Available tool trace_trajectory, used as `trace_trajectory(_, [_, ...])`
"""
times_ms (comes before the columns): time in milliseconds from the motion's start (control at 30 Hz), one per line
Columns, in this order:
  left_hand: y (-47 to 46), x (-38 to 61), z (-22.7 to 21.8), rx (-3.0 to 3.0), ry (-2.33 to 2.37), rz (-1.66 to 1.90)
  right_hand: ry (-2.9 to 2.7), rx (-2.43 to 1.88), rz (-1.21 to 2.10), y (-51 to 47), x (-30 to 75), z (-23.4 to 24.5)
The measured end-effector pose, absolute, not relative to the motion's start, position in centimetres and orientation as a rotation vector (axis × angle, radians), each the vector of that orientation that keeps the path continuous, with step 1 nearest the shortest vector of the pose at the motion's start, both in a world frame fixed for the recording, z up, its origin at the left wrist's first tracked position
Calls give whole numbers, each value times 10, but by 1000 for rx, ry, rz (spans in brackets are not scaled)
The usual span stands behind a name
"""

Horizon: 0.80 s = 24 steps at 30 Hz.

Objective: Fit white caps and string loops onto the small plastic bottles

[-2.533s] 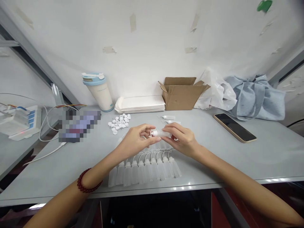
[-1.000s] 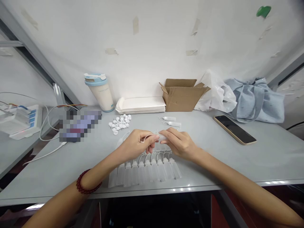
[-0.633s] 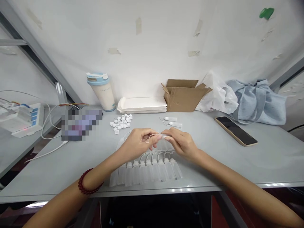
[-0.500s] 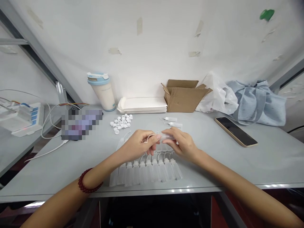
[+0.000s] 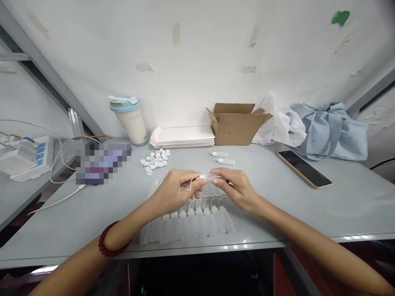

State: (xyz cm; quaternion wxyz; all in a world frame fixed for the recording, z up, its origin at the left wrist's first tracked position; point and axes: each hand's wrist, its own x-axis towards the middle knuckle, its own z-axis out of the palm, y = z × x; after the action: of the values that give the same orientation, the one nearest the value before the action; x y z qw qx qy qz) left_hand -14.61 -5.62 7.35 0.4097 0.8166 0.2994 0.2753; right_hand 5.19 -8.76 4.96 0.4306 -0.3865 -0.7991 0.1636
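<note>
Gripping one small translucent bottle (image 5: 213, 176) between both hands, in front of the body, just at the fingertips. Running roughly level and crosswise, long axis going from left hand (image 5: 177, 188) to right hand (image 5: 239, 185). Pointing the white neck (image 5: 202, 176) toward the left fingers, the bottle body into the right ones. Lying directly right of the left hand and directly left of the right hand, so touching both, favouring neither as nearer. Hinging, by judgement, on that end-to-end line between the two sets of fingertips.

Pinching at the neck with left thumb and fingers, other fingers curling underneath. Arching a thin white tube (image 5: 191, 180) over the left thumb side; hiding its join, so not telling how attached. Pinching the body with right thumb and forefinger, nearly closed, remaining fingers folding behind. Not showing whether anything is seated tight.

Lying flat nearer than the hands: a row of bottles (image 5: 197, 226) with curved tubes; showing partly below the fingers, more bottles (image 5: 212, 190). Resting beyond the right fingertips: two smaller bottles (image 5: 226, 161). Sitting beyond the left hand, a bit leftward: white caps (image 5: 156, 160). Lying well right of the right hand: phone (image 5: 304, 168).
</note>
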Motion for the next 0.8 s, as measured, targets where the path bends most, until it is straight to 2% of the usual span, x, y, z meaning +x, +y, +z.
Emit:
trace_trajectory(200, [-57,-146,68,2251,704,777,-1611,-1060,1189,-85,52,55])
trace_trajectory(300, [-58,-143,65,2275,724,798,-1491,-1043,1375,-83,53,54])
trace_trajectory(400, [-55,-142,64,2225,822,804,-1557,-1086,1265,-79,57,56])
trace_trajectory(633, [-37,-152,71,1911,1111,1011,-1941,-1407,670,-56,94,60])
trace_trajectory(800, [-30,-157,71,1834,1132,1062,-2025,-1657,490,-40,117,48])
